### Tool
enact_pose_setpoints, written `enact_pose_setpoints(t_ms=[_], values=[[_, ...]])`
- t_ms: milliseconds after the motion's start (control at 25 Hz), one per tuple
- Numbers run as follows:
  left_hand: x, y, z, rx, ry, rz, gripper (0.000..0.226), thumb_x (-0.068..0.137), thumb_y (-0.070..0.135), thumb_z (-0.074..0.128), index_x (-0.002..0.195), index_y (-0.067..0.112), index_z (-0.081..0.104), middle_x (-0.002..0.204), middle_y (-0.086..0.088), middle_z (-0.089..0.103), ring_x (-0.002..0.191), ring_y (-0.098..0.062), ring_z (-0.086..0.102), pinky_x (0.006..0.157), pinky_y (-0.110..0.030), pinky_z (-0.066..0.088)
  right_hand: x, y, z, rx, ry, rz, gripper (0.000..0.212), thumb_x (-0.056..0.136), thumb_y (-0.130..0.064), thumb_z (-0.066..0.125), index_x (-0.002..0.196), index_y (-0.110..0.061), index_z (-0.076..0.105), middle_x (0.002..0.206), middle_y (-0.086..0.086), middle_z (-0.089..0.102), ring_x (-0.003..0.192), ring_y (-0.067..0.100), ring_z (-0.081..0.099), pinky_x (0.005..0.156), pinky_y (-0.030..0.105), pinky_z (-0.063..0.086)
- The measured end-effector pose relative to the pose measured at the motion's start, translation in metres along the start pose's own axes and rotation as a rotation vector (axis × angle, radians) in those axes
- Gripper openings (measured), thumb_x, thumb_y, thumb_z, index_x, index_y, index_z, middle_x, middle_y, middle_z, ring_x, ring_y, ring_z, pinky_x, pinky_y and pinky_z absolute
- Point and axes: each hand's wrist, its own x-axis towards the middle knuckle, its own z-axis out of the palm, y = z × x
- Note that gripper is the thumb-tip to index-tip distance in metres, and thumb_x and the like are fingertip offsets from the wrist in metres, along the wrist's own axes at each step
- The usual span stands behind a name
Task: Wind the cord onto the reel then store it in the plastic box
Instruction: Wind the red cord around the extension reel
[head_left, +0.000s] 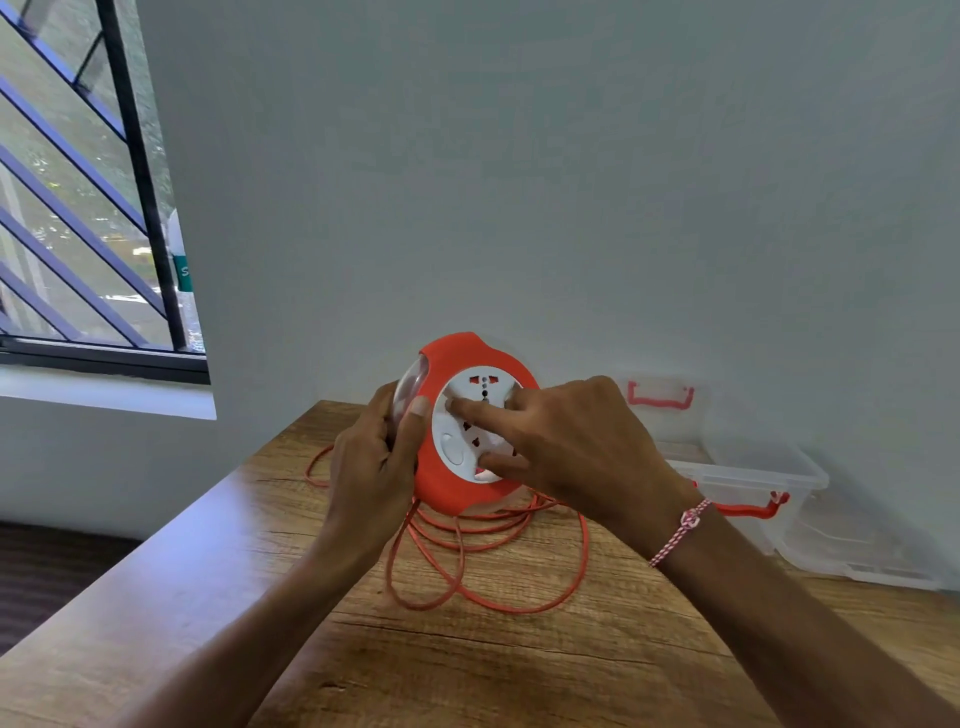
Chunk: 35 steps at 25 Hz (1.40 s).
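While left hand (375, 467) grips reel (457, 364), right hand (571, 447) (fingers spread) presses it.

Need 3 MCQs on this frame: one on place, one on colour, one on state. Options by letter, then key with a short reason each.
1. Where is the plastic box relative to the reel?
A. To its right, by the wall
B. To its left, under the window
C. On the floor

2. What colour is the cord?
A. Black
B. Orange-red
C. Blue

3. What state is the cord in?
A. Fully wound onto the reel
B. Packed in the box
C. Mostly lying in loose loops on the table

Answers:
1. A: the clear box sits at the table's right side against the wall.
2. B: it matches the reel's orange-red housing.
3. C: loops spread on the wood below the reel, which the left hand holds up while the right hand has fingers on its white socket face.
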Motion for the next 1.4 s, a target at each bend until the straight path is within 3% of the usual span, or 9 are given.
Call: enact_pose_setpoints(t_ms=[160,320,440,600,800,1080,1200,1320,1400], values=[[-0.004,-0.001,0.003,0.109,0.036,0.094,0.049,0.100,0.072,0.039,0.141,0.047,0.051,0.089,0.017,0.076,0.084,-0.006,0.077,0.064,-0.041,0.067,0.002,-0.025,0.002,0.340,0.111,0.471,0.064,0.079,-0.072,0.068,0.116,-0.019,0.065,0.077,0.000,0.074,0.055,0.017,0.067,0.047,0.019,0.040],[-0.006,0.003,0.004,0.073,0.029,0.089,0.055,0.096,0.081,0.036,0.139,0.049,0.048,0.102,0.042,0.071,0.087,0.007,0.076,0.063,-0.020,0.063,0.005,-0.033,0.004,0.993,-0.010,0.941,0.060,0.078,-0.077,0.067,0.110,-0.027,0.056,0.092,-0.004,0.076,0.052,0.007,0.070,0.046,0.015,0.051],[-0.004,0.001,0.003,0.004,0.060,0.034,0.053,0.095,0.078,0.041,0.135,0.045,0.052,0.103,0.040,0.071,0.089,0.002,0.077,0.063,-0.022,0.064,0.002,-0.017,0.000,0.570,0.104,0.648,0.057,0.082,-0.076,0.064,0.107,-0.025,0.063,0.086,-0.007,0.075,0.066,0.010,0.070,0.057,0.021,0.054],[0.001,-0.002,0.000,-0.043,0.093,-0.013,0.029,0.103,0.062,0.049,0.126,0.046,0.057,0.100,0.032,0.074,0.090,-0.003,0.077,0.063,-0.022,0.063,0.001,0.007,-0.006,0.194,0.033,0.095,0.056,0.092,-0.058,0.066,0.139,-0.030,0.054,0.121,0.001,0.066,0.082,0.019,0.071,0.052,0.022,0.039],[-0.001,0.000,0.001,-0.051,0.052,-0.018,0.022,0.103,0.050,0.045,0.123,0.052,0.055,0.098,0.032,0.074,0.088,0.000,0.077,0.064,-0.022,0.064,-0.003,0.004,-0.005,0.025,-0.006,-0.043,0.066,0.089,-0.049,0.074,0.149,-0.037,0.050,0.109,0.009,0.074,0.072,0.022,0.074,0.050,0.023,0.041],[-0.006,-0.004,0.005,0.072,0.049,0.051,0.047,0.100,0.066,0.041,0.140,0.045,0.053,0.103,0.029,0.073,0.087,-0.001,0.076,0.063,-0.032,0.067,-0.001,-0.018,0.003,0.280,0.069,0.354,0.065,0.077,-0.070,0.072,0.127,-0.028,0.067,0.089,0.003,0.079,0.069,0.022,0.071,0.058,0.025,0.048],[-0.008,0.003,0.006,0.045,0.030,0.087,0.039,0.099,0.075,0.038,0.136,0.067,0.045,0.103,0.039,0.072,0.091,0.006,0.075,0.064,-0.019,0.063,0.002,-0.027,0.001,0.644,0.052,0.704,0.066,0.072,-0.076,0.071,0.113,-0.025,0.062,0.094,-0.004,0.075,0.070,0.013,0.073,0.052,0.018,0.054],[-0.008,0.003,0.007,0.000,0.054,0.064,0.043,0.095,0.080,0.039,0.136,0.067,0.044,0.106,0.035,0.072,0.094,0.006,0.076,0.066,-0.018,0.062,0.006,-0.031,0.006,1.111,-0.020,1.024,0.059,0.074,-0.072,0.075,0.103,-0.025,0.055,0.073,-0.008,0.075,0.048,0.004,0.069,0.051,0.021,0.059],[-0.009,0.004,0.008,-0.030,0.066,0.043,0.043,0.095,0.079,0.041,0.134,0.062,0.047,0.104,0.037,0.072,0.095,0.005,0.075,0.065,-0.016,0.061,0.006,-0.026,0.002,0.950,0.003,0.944,0.057,0.077,-0.074,0.072,0.103,-0.025,0.059,0.071,-0.014,0.070,0.051,-0.002,0.067,0.048,0.009,0.049]])
